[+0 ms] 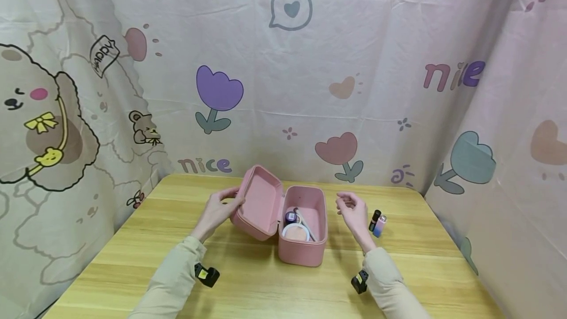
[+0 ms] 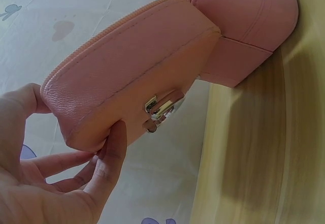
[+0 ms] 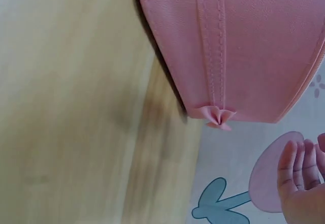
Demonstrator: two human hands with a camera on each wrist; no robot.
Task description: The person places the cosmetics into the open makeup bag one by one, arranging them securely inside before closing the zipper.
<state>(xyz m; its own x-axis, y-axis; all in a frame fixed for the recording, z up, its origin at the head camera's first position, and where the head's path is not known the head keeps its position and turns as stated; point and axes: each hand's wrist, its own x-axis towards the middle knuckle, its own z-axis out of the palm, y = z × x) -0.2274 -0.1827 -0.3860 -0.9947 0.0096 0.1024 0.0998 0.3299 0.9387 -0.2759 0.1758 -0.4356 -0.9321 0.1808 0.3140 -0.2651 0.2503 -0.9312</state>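
Observation:
A pink zippered cosmetic case stands on the table with its lid swung out to the left. My left hand pinches the lid's outer edge; in the left wrist view the thumb and fingers hold its corner, near a metal handle fitting. Inside the case lie a round powder compact, a small dark purple container and a slim pale stick. Just right of the case, my right hand hovers with loosely bent fingers and holds nothing visible.
To the right of my right hand stand a black tube and a pink-to-blue tube. The wooden table backs onto a patterned curtain, which also hangs on both sides. A small pink bow sits on the case's side.

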